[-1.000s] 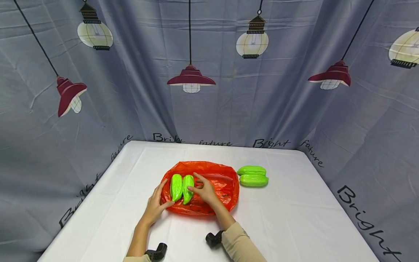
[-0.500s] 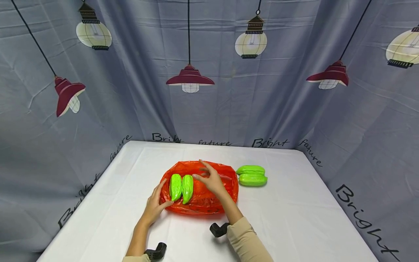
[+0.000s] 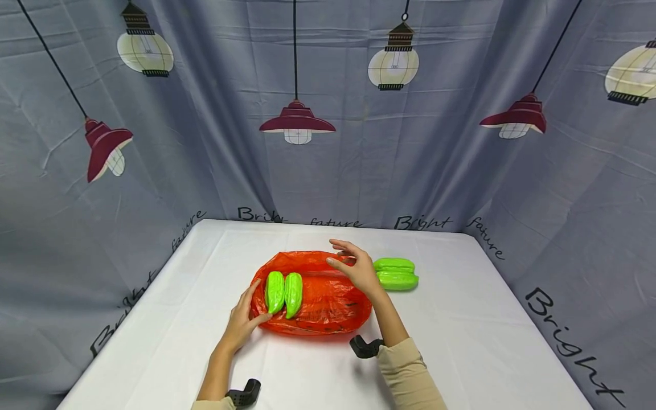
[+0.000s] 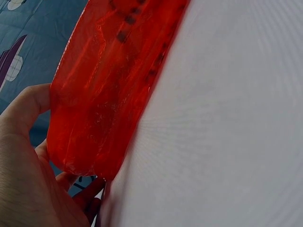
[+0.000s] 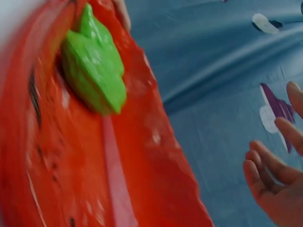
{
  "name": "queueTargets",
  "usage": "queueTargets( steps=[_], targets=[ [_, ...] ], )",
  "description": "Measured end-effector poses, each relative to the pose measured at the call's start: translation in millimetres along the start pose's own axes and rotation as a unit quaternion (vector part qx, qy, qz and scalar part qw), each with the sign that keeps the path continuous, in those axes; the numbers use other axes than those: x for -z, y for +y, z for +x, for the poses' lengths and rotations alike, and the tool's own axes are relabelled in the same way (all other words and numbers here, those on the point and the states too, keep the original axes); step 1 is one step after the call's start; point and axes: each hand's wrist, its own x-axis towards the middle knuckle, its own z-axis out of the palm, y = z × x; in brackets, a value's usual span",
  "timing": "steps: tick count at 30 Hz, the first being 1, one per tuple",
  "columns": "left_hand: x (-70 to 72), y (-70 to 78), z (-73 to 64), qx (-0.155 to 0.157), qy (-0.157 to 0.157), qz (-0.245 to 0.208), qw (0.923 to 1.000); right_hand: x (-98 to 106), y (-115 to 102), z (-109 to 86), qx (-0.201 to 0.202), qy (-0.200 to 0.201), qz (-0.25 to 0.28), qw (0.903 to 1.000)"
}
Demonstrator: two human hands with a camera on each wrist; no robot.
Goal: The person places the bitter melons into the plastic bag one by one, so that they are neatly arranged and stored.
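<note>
A red plastic bag [image 3: 328, 296] lies spread on the table with its mouth upward. In its left half sit two bright green, glossy, ridged vegetables [image 3: 275, 291], shaped like bitter melons, side by side. My left hand [image 3: 240, 323] holds the bag's left end, thumb at the front rim and fingers along the far side. In the left wrist view, my left hand [image 4: 28, 156] curves round the bag's end [image 4: 90, 118]. Over the bag's right rear rim hovers my right hand [image 3: 359, 267], fingers spread and holding nothing. It partly overlaps two more green vegetables [image 3: 397, 280] on the table.
The white-covered table [image 3: 461, 341] extends around the bag. Behind it hangs a grey-blue curtain [image 3: 328, 171] printed with lamps and lettering. Black wrist cameras [image 3: 366, 346] sit on both arms.
My right hand has left the vegetables inside the bag and moved right and away from me, toward the pair on the table. The left hand has stayed on the bag.
</note>
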Motion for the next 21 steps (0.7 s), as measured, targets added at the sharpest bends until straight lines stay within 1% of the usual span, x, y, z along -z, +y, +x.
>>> queueTargets(
  steps=[4,8,11,15,21],
  targets=[
    [-0.6,-1.3,0.1,0.003,0.001,0.002,1.0000,14,-2,-2.7,0.047,0.004,-0.015,0.9988],
    [-1.2,-2.7,1.4,0.002,0.000,0.004,1.0000,27,1,-3.8,0.074,0.001,-0.010,0.9972],
    [-1.3,-3.7,1.8,0.000,0.000,0.007,1.0000,35,7,-4.5,0.073,0.007,-0.014,0.9972],
    [-1.0,-4.0,1.1,-0.004,0.002,0.008,1.0000,47,16,-5.5,0.064,0.016,-0.032,0.9973],
    [-1.7,-3.7,0.2,0.007,-0.001,0.009,0.9999,67,32,-6.8,0.051,0.027,-0.067,0.9961]
  ],
)
